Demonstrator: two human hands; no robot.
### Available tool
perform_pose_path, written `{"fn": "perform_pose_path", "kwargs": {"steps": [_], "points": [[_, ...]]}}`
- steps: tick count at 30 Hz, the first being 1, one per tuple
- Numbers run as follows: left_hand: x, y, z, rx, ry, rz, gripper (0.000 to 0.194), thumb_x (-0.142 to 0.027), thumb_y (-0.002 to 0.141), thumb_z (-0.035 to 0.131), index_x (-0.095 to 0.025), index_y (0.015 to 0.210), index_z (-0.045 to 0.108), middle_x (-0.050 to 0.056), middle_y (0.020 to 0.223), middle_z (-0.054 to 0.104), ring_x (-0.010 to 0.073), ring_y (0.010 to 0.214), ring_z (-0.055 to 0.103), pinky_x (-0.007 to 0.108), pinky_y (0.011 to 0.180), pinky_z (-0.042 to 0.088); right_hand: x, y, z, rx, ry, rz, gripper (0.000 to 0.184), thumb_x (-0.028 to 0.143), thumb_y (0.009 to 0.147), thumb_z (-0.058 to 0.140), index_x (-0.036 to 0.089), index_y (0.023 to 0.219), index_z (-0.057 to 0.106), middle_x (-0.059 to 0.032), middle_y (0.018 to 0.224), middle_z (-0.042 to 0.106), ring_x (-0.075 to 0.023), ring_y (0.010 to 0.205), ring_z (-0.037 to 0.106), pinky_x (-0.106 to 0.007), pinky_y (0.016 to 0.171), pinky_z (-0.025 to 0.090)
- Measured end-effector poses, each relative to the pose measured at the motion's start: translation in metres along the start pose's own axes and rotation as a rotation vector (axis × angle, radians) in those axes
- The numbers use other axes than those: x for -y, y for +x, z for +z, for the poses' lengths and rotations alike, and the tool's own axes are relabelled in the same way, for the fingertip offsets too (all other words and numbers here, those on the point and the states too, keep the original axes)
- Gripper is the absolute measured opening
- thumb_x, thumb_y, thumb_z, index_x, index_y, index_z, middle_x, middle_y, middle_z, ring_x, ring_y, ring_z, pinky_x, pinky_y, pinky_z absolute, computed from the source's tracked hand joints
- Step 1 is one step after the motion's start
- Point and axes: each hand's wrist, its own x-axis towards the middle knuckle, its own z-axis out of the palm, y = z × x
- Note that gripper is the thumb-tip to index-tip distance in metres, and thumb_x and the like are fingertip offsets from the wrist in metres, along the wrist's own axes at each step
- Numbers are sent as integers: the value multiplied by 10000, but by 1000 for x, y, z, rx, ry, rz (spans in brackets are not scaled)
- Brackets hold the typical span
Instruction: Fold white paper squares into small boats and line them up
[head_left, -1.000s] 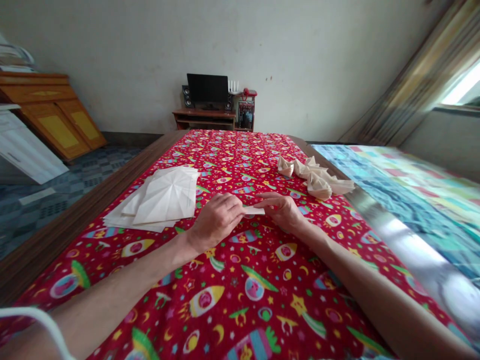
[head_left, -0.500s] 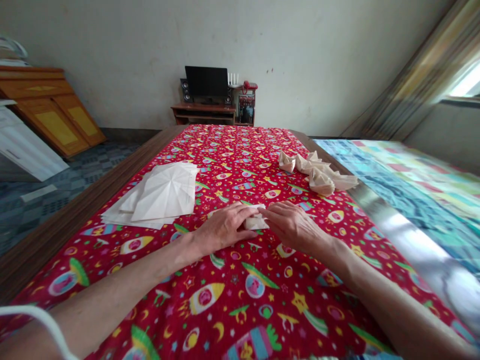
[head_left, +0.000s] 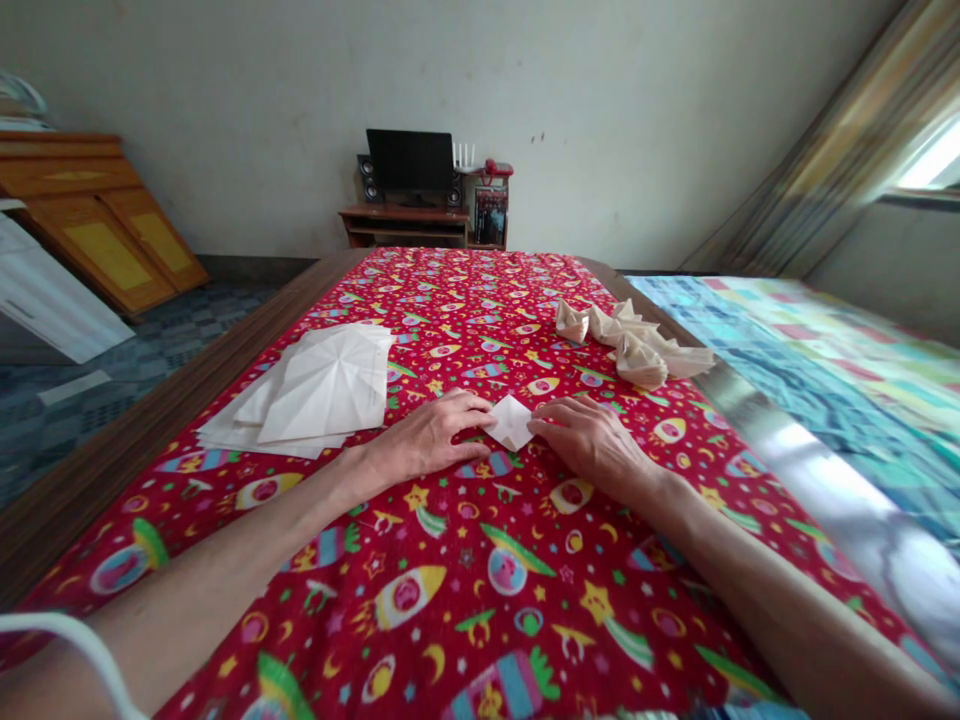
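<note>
A small white piece of folded paper (head_left: 511, 423) lies on the red printed cloth as a diamond, one corner toward me, with creases on its face. My left hand (head_left: 439, 432) rests at its left corner, fingertips touching the edge and thumb apart on the cloth. At the opposite corner my right hand (head_left: 589, 440) has its fingers bent together on the paper's edge; its thumb is mostly hidden. To the left is a stack of larger creased paper sheets (head_left: 330, 385). Several pointed folded paper pieces (head_left: 641, 360) sit at the right, beyond my right hand.
The red cloth (head_left: 465, 600) covers a table with a brown wooden edge (head_left: 97, 470) on the left. Beyond its right side lies a patterned bed (head_left: 787, 370). A monitor (head_left: 411, 162) stands on a small desk by the wall. A white cable (head_left: 75, 635) crosses the lower left.
My hands have moved apart, the left one leftward, uncovering the folded paper. It now shows as a flat diamond, where before it was mostly under my fingers.
</note>
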Motion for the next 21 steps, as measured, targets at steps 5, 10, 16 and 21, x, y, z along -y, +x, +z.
{"fn": "perform_pose_path", "kwargs": {"steps": [5, 10, 16, 21], "points": [[-15, 4, 4, -31, 94, 29, 214, -275, 886, 547, -227, 1071, 643, 51, 1107, 582, 195, 1079, 510, 342, 946, 436, 2, 0, 6, 7, 7, 84, 219, 131, 902, 456, 182, 961, 660, -77, 952, 666, -181, 864, 597, -296, 737, 463], [-18, 5, 8, 46, 114, 92, 269, -237, 926, 472, -295, 1144, 618, 25, 1106, 579, 178, 1038, 510, 316, 927, 422, 6, -2, 7, -11, 5, 102, 221, 154, 915, 442, 172, 934, 661, -84, 969, 657, -181, 858, 596, -287, 723, 463], [-21, 4, 4, 124, 161, 69, 335, -195, 919, 467, -304, 1217, 576, 50, 1178, 547, 195, 1054, 508, 339, 920, 426, 7, -4, 5, -11, 3, 67, 214, 160, 914, 452, 192, 1016, 637, -76, 992, 651, -183, 893, 583, -290, 735, 455], [-17, 4, 4, 28, 56, -3, 263, -247, 899, 523, -224, 1143, 617, 64, 1130, 558, 191, 1066, 516, 320, 935, 435, 5, -3, 5, -11, 71, -7, 217, 202, 933, 446, 211, 1044, 632, -73, 1004, 636, -178, 918, 566, -303, 769, 451]]}}
